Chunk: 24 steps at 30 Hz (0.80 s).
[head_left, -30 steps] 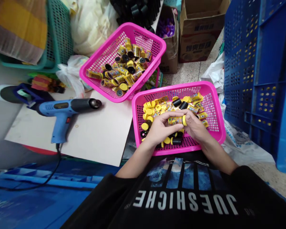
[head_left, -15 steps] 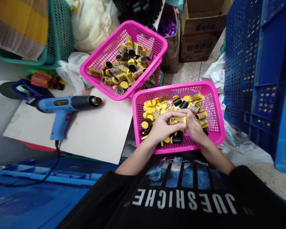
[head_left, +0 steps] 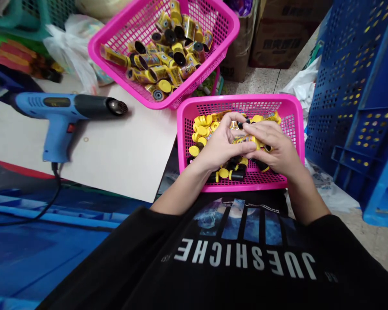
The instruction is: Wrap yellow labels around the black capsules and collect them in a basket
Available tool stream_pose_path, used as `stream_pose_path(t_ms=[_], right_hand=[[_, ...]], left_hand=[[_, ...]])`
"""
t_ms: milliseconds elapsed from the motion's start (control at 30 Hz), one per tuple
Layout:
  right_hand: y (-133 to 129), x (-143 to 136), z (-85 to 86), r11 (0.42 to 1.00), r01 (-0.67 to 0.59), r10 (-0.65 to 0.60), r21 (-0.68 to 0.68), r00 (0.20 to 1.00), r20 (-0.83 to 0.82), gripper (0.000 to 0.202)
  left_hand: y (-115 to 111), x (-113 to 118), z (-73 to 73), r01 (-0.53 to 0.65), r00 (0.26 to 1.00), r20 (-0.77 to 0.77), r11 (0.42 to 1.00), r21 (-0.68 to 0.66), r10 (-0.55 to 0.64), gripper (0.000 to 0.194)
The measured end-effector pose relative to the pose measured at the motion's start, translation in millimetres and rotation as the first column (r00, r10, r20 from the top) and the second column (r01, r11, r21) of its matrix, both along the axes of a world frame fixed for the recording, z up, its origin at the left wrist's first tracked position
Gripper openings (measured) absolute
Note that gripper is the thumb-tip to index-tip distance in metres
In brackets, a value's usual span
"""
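Head view, right of centre: grasping a printed tube [head_left: 245, 139] in the left hand [head_left: 221, 144], curling the fingers over its upper side and pressing the thumb along its lower side. Cupping the right hand [head_left: 278, 146] around the yellow cap [head_left: 256, 143]; not being able to tell firm gripping from light touching there, because of overlapping fingers. Holding the tube over the lower pink basket [head_left: 236, 98], just right of a heap of loose caps [head_left: 202, 130].

Looking light and fairly stiff, probably behaving like thin plastic and seeming unlikely to break. Perhaps sliding a little under the fingers, judging by the shiny look of similar tubes [head_left: 157, 71] in the upper pink basket [head_left: 234, 23], top centre of the frame. Calling, as a judgement, for a wrap around the middle of the barrel and a pinch at the rim of the cap.

Running its long axis roughly left to right across the frame, dipping slightly rightward; pointing the capped end toward the right edge and hiding the opposite end inside the left hand.
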State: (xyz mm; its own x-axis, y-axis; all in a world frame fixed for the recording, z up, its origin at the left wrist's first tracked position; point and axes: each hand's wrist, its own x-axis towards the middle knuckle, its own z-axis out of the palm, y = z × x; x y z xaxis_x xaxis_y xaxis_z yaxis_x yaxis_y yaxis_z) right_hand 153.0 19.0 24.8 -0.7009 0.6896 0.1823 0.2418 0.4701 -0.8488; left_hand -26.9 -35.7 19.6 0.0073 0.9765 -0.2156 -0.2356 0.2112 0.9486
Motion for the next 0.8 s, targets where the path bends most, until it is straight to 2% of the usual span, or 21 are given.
stream_pose_path(t_ms=[100, 167, 267, 333, 400, 467, 533, 600, 700, 733, 800], right_hand=[[1.0, 9.0, 3.6, 0.999, 0.005, -0.008, 0.045, 0.999, 0.049, 0.052], [3.6, 20.4, 10.6, 0.992, 0.049, -0.063, 0.117, 0.991, 0.119, 0.048], [5.7, 38.5, 18.2, 0.936, 0.193, -0.273, 0.294, 0.925, 0.263, 0.054], [-0.6, 44.8, 13.6, 0.883, 0.247, -0.4, 0.398, 0.841, 0.364, 0.045], [-14.3, 43.4, -0.7, 0.891, 0.168, -0.388, 0.422, 0.764, 0.515, 0.027], [-30.3, 36.2, -20.4, 0.929, 0.02, -0.289, 0.369, 0.661, 0.692, 0.028], [-42.2, 27.8, -37.8, 0.945, -0.07, -0.234, 0.321, 0.541, 0.808, 0.031], [-46.4, 22.3, -46.6, 0.946, -0.11, -0.217, 0.305, 0.485, 0.847, 0.031], [-41.7, 22.2, -42.1, 0.956, -0.073, -0.198, 0.285, 0.555, 0.808, 0.03], [-38.9, 23.6, -38.1, 0.97, -0.013, -0.187, 0.241, 0.592, 0.784, 0.031], [-33.2, 27.3, -30.5, 0.987, 0.148, -0.152, 0.067, 0.689, 0.708, 0.034]], left_hand=[[0.8, 6.1, -1.3, 0.006, 1.0, -0.002, 1.0, 0.009, -0.006, 0.07], [2.0, 5.3, 0.6, 0.01, 1.0, -0.014, 0.999, 0.051, -0.009, 0.067], [2.6, -10.5, 3.4, 0.049, 0.995, -0.09, 0.994, 0.101, -0.04, 0.062], [2.7, -29.6, 2.4, 0.102, 0.964, -0.257, 0.989, 0.105, -0.072, 0.047], [5.3, -49.6, -1.9, 0.128, 0.861, -0.504, 0.987, 0.097, -0.062, 0.03], [12.0, -64.1, -9.9, 0.14, 0.695, -0.718, 0.986, 0.089, -0.034, 0.019], [22.5, -69.1, -20.8, 0.196, 0.523, -0.851, 0.978, 0.069, -0.045, 0.014], [34.4, -65.0, -33.2, 0.307, 0.365, -0.925, 0.952, 0.016, -0.103, 0.015], [49.4, -51.2, -51.0, 0.44, 0.181, -0.972, 0.896, -0.054, -0.148, 0.023], [52.9, -47.3, -56.0, 0.458, 0.149, -0.978, 0.887, -0.063, -0.147, 0.025], [57.8, -43.4, -64.0, 0.456, 0.144, -0.979, 0.888, -0.061, -0.142, 0.023]])
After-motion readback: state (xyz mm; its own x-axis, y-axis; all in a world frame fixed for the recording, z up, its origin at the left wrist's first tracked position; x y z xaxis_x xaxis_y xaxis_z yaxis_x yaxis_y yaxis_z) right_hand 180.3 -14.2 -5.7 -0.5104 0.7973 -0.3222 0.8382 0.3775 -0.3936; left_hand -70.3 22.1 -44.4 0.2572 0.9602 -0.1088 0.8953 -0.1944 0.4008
